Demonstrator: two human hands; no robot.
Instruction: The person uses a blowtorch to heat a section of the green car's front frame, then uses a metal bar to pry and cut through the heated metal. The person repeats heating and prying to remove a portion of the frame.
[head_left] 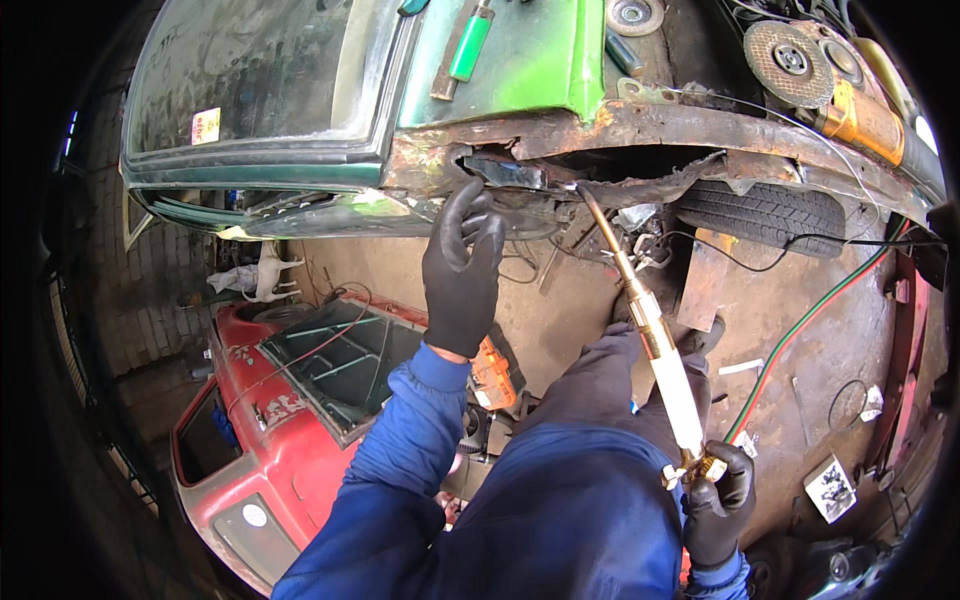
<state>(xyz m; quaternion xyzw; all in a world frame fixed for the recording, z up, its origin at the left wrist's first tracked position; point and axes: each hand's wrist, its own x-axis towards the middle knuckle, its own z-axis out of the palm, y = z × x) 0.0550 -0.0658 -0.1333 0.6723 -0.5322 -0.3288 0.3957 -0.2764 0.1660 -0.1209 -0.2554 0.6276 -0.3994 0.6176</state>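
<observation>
My right hand, in a black glove, is closed around the valve end of a gas torch with a brass tube and white handle, its fingers at a brass knob. The torch's tip reaches the rusted, torn body panel of a green car; a small bright spot shows there, but I cannot tell if a flame burns. My left hand, gloved too, is raised just below the panel's left end with fingers loosely apart and nothing seen in them. Beside its fingertips a bent piece of sheet metal sits in the opening.
A yellow angle grinder lies on the car at upper right. A green-handled tool rests on the green panel. Red and green hoses run across the floor at right. A tyre, an orange case, a red car and a white dog are nearby.
</observation>
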